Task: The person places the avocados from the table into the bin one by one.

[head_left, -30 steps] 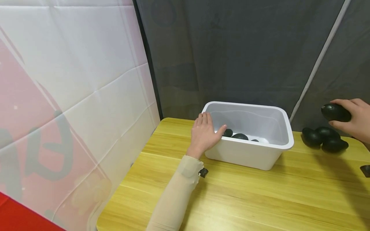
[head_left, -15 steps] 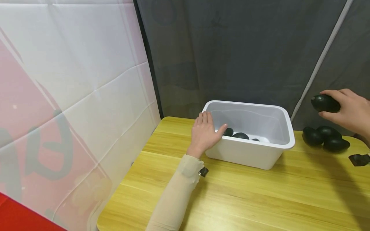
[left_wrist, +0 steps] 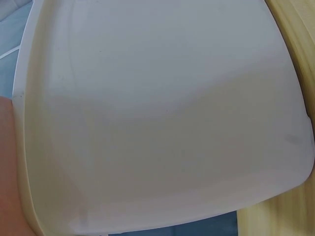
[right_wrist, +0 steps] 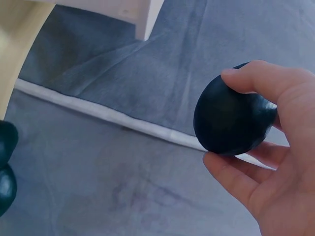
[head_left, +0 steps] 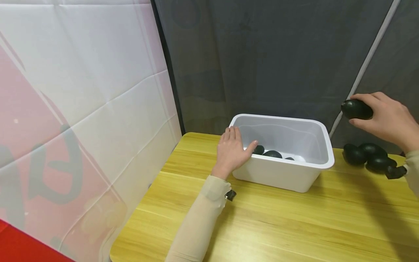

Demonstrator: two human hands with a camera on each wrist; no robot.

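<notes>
Roughly midway: three avocados (head_left: 272,154) in tub (head_left: 322,135), right hand (head_left: 387,122) gripping avocado (head_left: 356,109) at right edge, three in the pile (head_left: 368,157) below, left hand (head_left: 231,151) flat on tub rim.

Beige sleeves (head_left: 199,222), blk wrist cams (head_left: 230,195).

I see even, soft light with faint shadows on the table (head_left: 294,218) right of the white bin (head_left: 281,174). My left wrist view of that bin is blurred, featureless.
</notes>
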